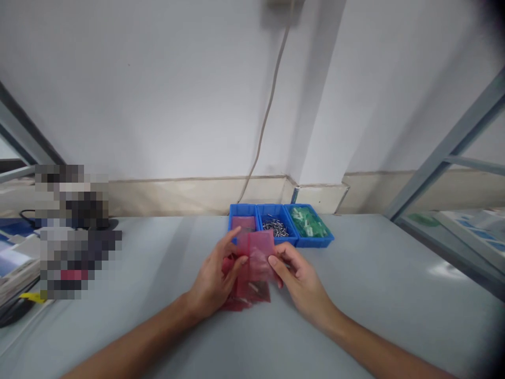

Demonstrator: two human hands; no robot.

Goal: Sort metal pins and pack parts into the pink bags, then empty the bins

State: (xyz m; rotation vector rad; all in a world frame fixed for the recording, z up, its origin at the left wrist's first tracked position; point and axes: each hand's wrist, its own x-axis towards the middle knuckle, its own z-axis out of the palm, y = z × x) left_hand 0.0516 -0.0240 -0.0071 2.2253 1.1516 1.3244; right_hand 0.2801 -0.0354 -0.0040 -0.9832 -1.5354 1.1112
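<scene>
A translucent red plastic bag is held upright over the grey table by both hands. My left hand pinches its left edge with thumb and fingers. My right hand grips its right edge. Something small and pale shows inside the bag near its bottom. More red bags lie on the table under my hands. Just beyond stand three joined blue trays: the left holds red bags, the middle small metal pins, the right green parts.
A white wall with a hanging cable rises behind the table. A grey metal frame stands at the right. Dark items and a blurred patch sit at the table's left edge, with a yellow object beside them.
</scene>
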